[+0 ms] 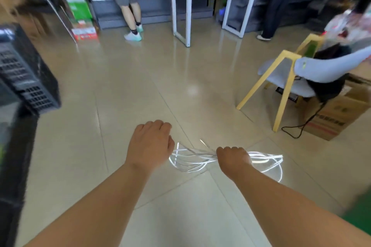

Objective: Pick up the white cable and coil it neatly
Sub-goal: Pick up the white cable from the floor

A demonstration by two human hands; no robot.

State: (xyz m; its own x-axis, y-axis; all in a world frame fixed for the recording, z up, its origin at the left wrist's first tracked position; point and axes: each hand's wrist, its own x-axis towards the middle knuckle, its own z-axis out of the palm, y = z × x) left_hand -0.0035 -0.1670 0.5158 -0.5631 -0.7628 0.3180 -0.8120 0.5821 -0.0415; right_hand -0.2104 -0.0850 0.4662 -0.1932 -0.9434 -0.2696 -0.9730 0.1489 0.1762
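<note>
Both forearms reach out; right hand (232, 158) clenched around the bundled white cable (188, 159), loops spilling either side. Left hand (151, 144), loosely curled, grasps nothing visible. Risk: uneven loops slipping and tangling.

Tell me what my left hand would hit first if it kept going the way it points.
Probably nothing soon: the left hand points ahead over bare floor. The cable lies to its right, outside that line. Depth is uncertain.
</note>
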